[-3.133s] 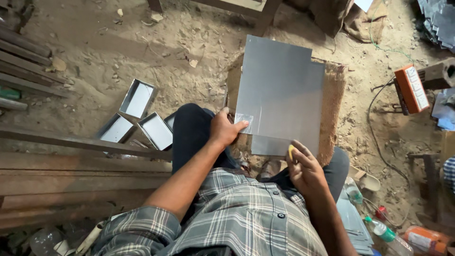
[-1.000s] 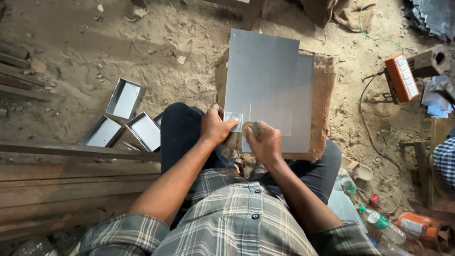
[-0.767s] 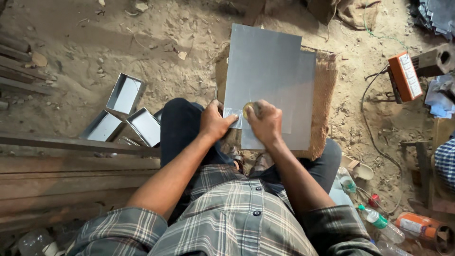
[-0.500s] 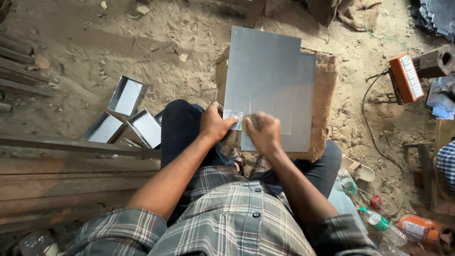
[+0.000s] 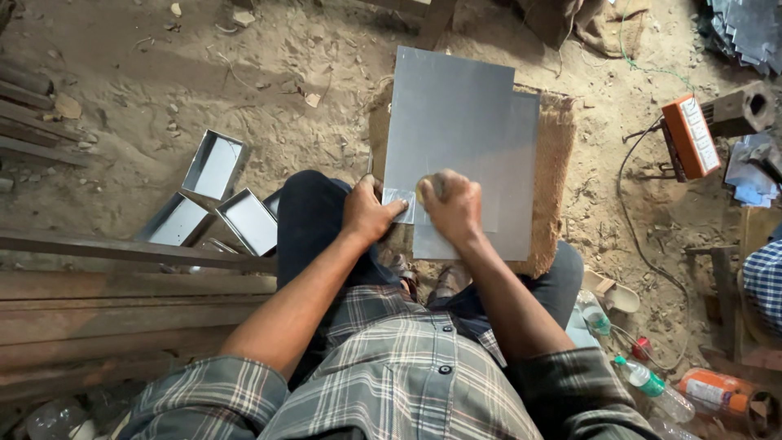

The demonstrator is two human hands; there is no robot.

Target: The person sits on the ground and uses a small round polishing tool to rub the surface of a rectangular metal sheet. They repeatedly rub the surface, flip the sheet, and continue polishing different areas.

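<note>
A grey metal sheet (image 5: 464, 130) with notched corners lies flat on a brown mat (image 5: 556, 163) spread over the sandy floor (image 5: 269, 90), in front of the seated person's knees. Both hands meet at the near left corner of the sheet. The left hand (image 5: 368, 213) presses down on the sheet's edge, fingers curled and thumb pointing toward a small shiny piece of metal (image 5: 401, 205) that lies on the sheet at that corner; the hand grips nothing that shows. Just right of it, touching or nearly so, the right hand (image 5: 450, 205) is closed into a loose fist over the sheet, and a small pale rounded thing (image 5: 425, 191) peeks out at its knuckles; what that thing is cannot be told. Left of the sheet, well apart from it, three open metal boxes (image 5: 215, 165) lie tilted on the sand, close together. Right of the sheet, beyond the mat, an orange box-shaped device (image 5: 688, 137) stands on the floor with a dark cable (image 5: 627, 212) trailing from it. Nearer than the sheet and off to its right, plastic bottles (image 5: 643, 379) lie beside the person's leg. Left of the sheet, nearer than the boxes, long rusty metal bars (image 5: 122, 285) run across the floor.
</note>
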